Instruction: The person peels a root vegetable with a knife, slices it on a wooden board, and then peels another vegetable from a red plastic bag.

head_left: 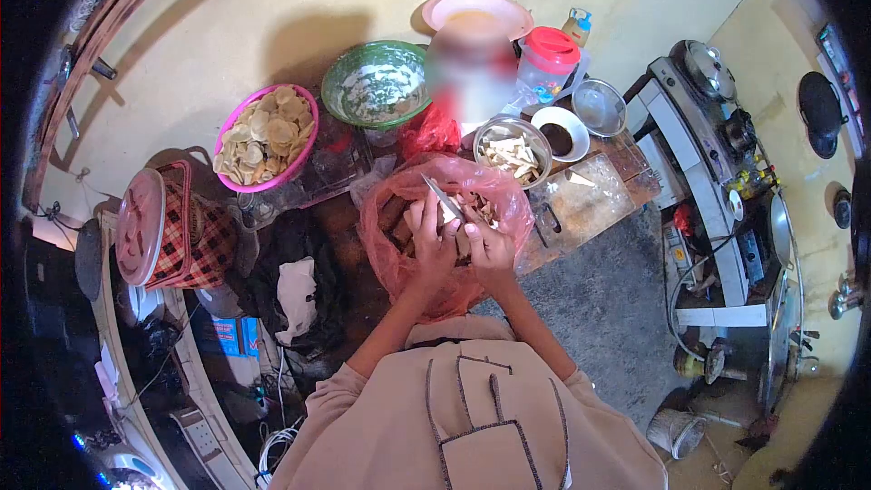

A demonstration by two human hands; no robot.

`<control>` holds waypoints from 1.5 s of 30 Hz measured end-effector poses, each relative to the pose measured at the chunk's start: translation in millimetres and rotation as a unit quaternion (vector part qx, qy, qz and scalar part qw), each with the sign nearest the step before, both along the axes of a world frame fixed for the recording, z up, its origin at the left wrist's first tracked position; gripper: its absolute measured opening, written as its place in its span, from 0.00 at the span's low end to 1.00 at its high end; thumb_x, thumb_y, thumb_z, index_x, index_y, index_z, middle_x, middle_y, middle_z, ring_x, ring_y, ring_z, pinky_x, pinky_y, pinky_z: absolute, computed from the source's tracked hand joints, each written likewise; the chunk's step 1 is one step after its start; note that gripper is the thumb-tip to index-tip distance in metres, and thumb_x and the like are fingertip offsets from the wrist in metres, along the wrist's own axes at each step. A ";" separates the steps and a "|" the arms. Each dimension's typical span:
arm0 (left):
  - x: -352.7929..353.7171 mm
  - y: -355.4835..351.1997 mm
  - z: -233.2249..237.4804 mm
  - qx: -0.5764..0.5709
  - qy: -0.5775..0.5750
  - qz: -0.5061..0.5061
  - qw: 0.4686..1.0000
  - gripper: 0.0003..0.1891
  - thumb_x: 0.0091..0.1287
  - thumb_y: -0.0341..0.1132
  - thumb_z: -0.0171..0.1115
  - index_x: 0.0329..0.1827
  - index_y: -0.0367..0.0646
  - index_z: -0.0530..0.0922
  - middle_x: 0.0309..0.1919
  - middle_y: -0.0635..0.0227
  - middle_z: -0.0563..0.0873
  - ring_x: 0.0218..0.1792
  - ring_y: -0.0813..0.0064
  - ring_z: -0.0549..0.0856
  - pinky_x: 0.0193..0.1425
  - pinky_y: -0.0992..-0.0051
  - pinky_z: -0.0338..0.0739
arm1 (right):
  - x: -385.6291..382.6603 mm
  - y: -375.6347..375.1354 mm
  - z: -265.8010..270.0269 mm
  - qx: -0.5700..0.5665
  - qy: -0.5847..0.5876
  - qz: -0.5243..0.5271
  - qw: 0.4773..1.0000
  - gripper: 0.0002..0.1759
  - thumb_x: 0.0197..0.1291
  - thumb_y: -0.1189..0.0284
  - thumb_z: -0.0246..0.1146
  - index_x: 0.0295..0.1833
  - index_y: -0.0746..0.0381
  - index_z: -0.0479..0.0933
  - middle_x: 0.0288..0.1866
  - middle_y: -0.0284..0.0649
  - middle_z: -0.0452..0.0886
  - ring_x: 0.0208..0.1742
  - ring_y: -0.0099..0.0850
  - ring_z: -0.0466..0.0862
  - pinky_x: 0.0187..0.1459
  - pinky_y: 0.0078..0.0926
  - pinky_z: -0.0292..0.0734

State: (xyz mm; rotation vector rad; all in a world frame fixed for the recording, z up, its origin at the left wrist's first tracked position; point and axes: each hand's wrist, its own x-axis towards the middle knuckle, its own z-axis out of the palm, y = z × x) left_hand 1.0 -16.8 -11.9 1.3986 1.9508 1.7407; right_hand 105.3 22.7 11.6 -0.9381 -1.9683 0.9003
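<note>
Both hands work over an open red plastic bag that holds brown-skinned chunks and bits of peel. My left hand has its fingers closed round a pale piece of root, partly hidden. My right hand is closed on a knife; its blade points up and left across the pale piece, and the handle is hidden by the fingers. Just beyond the bag, a metal bowl contains white cut pieces.
Right of the bag lies a wooden cutting board with one pale piece. Behind are a white bowl of dark contents, a green basin with white powder and a pink basin of round slices. A stove stands at right.
</note>
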 end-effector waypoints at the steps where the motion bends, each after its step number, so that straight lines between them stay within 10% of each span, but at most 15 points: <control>1: 0.6 -0.1 0.9 0.001 0.009 0.001 1.000 0.28 0.61 0.41 0.54 0.60 0.32 0.61 0.47 0.53 0.68 0.48 0.57 0.66 0.55 0.63 0.58 | -1.0 0.2 -0.7 0.015 0.013 -0.005 1.000 0.17 0.63 0.66 0.49 0.50 0.65 0.74 0.31 0.47 0.80 0.28 0.34 0.80 0.33 0.27 0.72; 8: 1.4 0.3 0.9 0.006 0.005 -0.001 1.000 0.30 0.62 0.45 0.51 0.62 0.32 0.60 0.48 0.53 0.68 0.49 0.58 0.65 0.56 0.63 0.57 | -2.8 1.3 -7.2 -0.041 0.048 0.032 0.998 0.18 0.63 0.66 0.48 0.56 0.59 0.71 0.48 0.44 0.78 0.46 0.38 0.80 0.47 0.28 0.72; 13: 3.1 0.3 10.8 0.002 -0.019 -0.013 1.000 0.31 0.64 0.49 0.48 0.64 0.35 0.59 0.47 0.54 0.69 0.49 0.60 0.68 0.56 0.65 0.59 | -0.8 4.8 -33.0 -0.292 0.166 0.060 0.940 0.19 0.65 0.61 0.47 0.46 0.65 0.74 0.29 0.34 0.77 0.28 0.22 0.75 0.30 0.19 0.67; 17: -0.2 4.5 1.9 0.029 -0.120 -0.038 0.992 0.31 0.64 0.48 0.49 0.65 0.38 0.58 0.47 0.58 0.69 0.49 0.64 0.70 0.57 0.68 0.61 | 3.8 12.7 -30.0 -0.544 0.295 0.123 0.775 0.19 0.66 0.60 0.47 0.36 0.64 0.74 0.18 0.25 0.63 0.21 0.13 0.61 0.22 0.13 0.54; 23: -0.9 5.7 -1.5 0.032 -0.177 -0.044 0.983 0.31 0.63 0.44 0.52 0.65 0.38 0.57 0.47 0.60 0.70 0.50 0.68 0.70 0.57 0.71 0.63 | -1.6 6.2 -30.5 -0.263 0.160 0.105 0.946 0.17 0.65 0.62 0.48 0.40 0.65 0.74 0.16 0.29 0.64 0.20 0.17 0.64 0.22 0.18 0.59; 26: 2.6 4.5 5.1 0.038 -0.175 -0.039 0.983 0.30 0.63 0.43 0.52 0.65 0.38 0.57 0.47 0.60 0.70 0.49 0.69 0.71 0.56 0.71 0.64 | -5.9 2.3 -30.7 -0.142 0.131 0.052 0.980 0.21 0.66 0.63 0.46 0.23 0.63 0.67 0.17 0.27 0.64 0.19 0.18 0.62 0.22 0.19 0.58; 38: 7.9 5.4 8.4 0.046 -0.169 -0.031 0.984 0.28 0.63 0.41 0.51 0.64 0.37 0.58 0.48 0.60 0.70 0.49 0.67 0.71 0.56 0.71 0.64 | 3.5 5.0 -17.7 -0.157 0.118 0.079 0.977 0.19 0.65 0.67 0.46 0.54 0.69 0.70 0.31 0.36 0.80 0.29 0.24 0.77 0.34 0.23 0.71; 45: 10.9 5.8 9.1 0.059 -0.191 -0.050 0.979 0.28 0.64 0.42 0.50 0.64 0.37 0.58 0.49 0.57 0.70 0.51 0.66 0.71 0.58 0.70 0.63 | 5.8 3.1 -21.3 -0.189 0.119 0.053 0.973 0.18 0.65 0.67 0.47 0.53 0.68 0.71 0.21 0.32 0.69 0.23 0.18 0.66 0.27 0.18 0.65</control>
